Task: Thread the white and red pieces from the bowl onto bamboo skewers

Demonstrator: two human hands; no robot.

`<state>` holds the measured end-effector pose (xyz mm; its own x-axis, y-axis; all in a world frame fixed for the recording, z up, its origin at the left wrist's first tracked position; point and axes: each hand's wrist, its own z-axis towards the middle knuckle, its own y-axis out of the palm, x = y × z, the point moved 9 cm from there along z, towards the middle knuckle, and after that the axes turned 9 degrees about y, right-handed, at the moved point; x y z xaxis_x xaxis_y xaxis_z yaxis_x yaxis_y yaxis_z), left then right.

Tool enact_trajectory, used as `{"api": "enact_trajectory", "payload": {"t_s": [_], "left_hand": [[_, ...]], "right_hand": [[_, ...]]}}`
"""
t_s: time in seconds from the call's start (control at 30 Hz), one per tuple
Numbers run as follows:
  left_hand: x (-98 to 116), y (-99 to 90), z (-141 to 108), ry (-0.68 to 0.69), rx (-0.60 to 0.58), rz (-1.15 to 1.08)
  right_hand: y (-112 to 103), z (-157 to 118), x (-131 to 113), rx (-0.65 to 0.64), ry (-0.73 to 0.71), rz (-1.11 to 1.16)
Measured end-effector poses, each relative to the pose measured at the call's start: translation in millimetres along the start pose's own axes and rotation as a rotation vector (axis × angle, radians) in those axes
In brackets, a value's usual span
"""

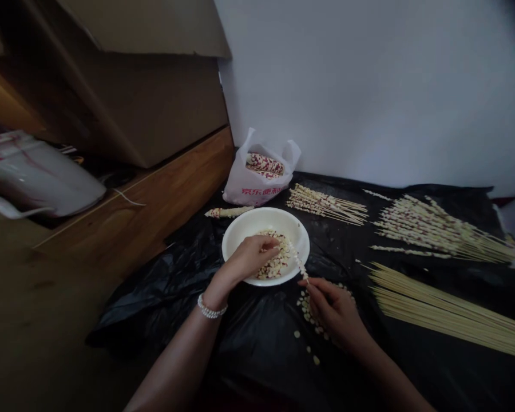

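Note:
A white bowl (233, 236) holds loose cream and dark red corn kernels (278, 264). My left hand (251, 256), with a beaded bracelet (212, 309) at the wrist, reaches over the left rim into the bowl. Its fingers are bent and drawn together above the kernels; whatever they pinch is too small to make out. At the bowl's lower right, my right hand (332, 306) grips a skewer (302, 271) threaded with pale kernels, its upper end leaning over the bowl. More loose kernels (305, 309) lie beside and partly under my right hand.
Black plastic sheeting (257, 326) covers the work surface. Behind the bowl stand a white bag (253, 191) of corn cobs and a cob (227, 212). To the right lie filled skewers (429, 226), a smaller bundle (321, 203) and bare skewers (446, 309). Cardboard (154, 109) rises at left.

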<state>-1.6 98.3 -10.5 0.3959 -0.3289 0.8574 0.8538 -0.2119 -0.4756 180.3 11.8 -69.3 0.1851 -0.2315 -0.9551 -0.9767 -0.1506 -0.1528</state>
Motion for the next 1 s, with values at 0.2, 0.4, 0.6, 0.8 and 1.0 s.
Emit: {"api": "enact_trajectory", "payload": {"t_s": [0.2,0.4,0.6,0.8,1.0], "left_hand": [[0.3,6.4,-3.6,0.081,-0.197,0.225],[9.3,17.1,-1.0,0.193,-0.200,0.257],[-1.0,25.7,9.3,0.081,-0.170,0.011],[-11.9,14.6,27.2,-0.051,-0.206,-0.148],[-13.8,14.5,28.8,-0.285,-0.212,-0.679]], "right_hand": [[-3.0,-1.1,-5.0,0.010,-0.030,-0.053],[-7.8,-2.1,-9.3,0.031,-0.045,-0.090],[-8.6,-3.7,-12.6,0.053,-0.056,-0.103],[-9.7,-5.1,-12.7,0.047,-0.047,-0.107],[-9.2,-10.5,-22.0,0.055,-0.071,-0.082]]}}
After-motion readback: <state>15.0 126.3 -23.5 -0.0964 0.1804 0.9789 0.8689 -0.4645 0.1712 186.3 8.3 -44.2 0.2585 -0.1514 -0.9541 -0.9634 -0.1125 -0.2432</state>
